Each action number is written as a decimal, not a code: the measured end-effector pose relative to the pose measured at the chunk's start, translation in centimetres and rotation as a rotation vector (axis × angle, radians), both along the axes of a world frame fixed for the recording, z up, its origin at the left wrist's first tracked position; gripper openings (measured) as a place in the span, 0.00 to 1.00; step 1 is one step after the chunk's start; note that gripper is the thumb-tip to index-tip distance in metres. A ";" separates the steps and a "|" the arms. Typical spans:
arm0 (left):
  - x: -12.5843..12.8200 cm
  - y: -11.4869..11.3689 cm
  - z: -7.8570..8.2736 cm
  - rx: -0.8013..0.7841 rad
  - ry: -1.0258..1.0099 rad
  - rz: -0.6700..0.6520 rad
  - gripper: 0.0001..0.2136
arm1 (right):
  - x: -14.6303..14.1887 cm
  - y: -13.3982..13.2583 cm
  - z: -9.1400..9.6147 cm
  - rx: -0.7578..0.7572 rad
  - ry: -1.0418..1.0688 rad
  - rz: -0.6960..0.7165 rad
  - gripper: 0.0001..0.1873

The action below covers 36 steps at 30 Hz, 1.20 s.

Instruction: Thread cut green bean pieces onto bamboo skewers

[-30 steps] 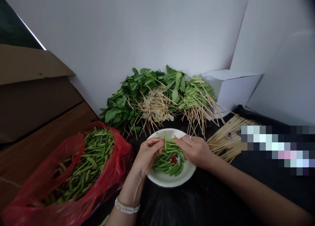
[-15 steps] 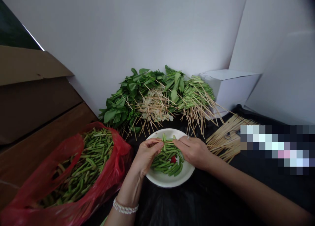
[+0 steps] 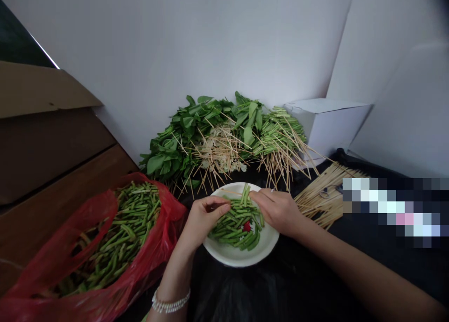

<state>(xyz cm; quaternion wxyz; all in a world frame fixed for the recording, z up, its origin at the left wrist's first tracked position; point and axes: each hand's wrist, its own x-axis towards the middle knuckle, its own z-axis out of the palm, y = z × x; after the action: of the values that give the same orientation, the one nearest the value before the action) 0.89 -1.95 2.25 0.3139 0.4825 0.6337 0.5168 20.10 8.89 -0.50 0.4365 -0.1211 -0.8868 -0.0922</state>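
Note:
A white bowl holds cut green bean pieces, with a red print showing on its bottom. My right hand, a ring on one finger, grips a thin wooden skewer at the bowl's far right. A few bean pieces sit side by side on that skewer, whose bare end points left. At the bowl's left side my left hand has its thumb and forefinger brought together over the loose beans. Whatever lies between those fingertips is too small to make out.
A red plastic bag full of green beans lies at left. Leafy greens and skewered vegetables are heaped behind the bowl. Loose skewers with scissors lie right, near a white box. Cardboard stands far left.
My left hand has let go of the skewer and moved slightly left and down to the loose beans. My right hand keeps the skewer, and the bean pieces on it have tilted.

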 end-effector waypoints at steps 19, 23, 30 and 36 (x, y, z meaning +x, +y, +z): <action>-0.7 -1.6 0.9 -0.371 1.131 0.003 0.03 | 0.0 0.1 -0.1 0.041 -0.027 -0.019 0.14; -0.6 -1.6 0.9 -0.346 1.067 -0.045 0.05 | 0.0 0.2 -0.1 0.043 -0.029 -0.016 0.14; -0.4 -1.6 1.0 -0.324 0.995 -0.045 0.08 | 0.0 0.2 -0.3 0.043 -0.027 -0.016 0.15; -0.3 -0.8 0.6 -0.021 0.522 0.002 0.09 | 0.1 0.2 -0.1 0.024 -0.025 -0.009 0.14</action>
<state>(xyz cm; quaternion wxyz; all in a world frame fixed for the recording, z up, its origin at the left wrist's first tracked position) 0.60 -2.80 2.88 0.1443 0.5957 0.6989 0.3686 20.16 9.08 -0.64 0.4262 -0.1187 -0.8904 -0.1066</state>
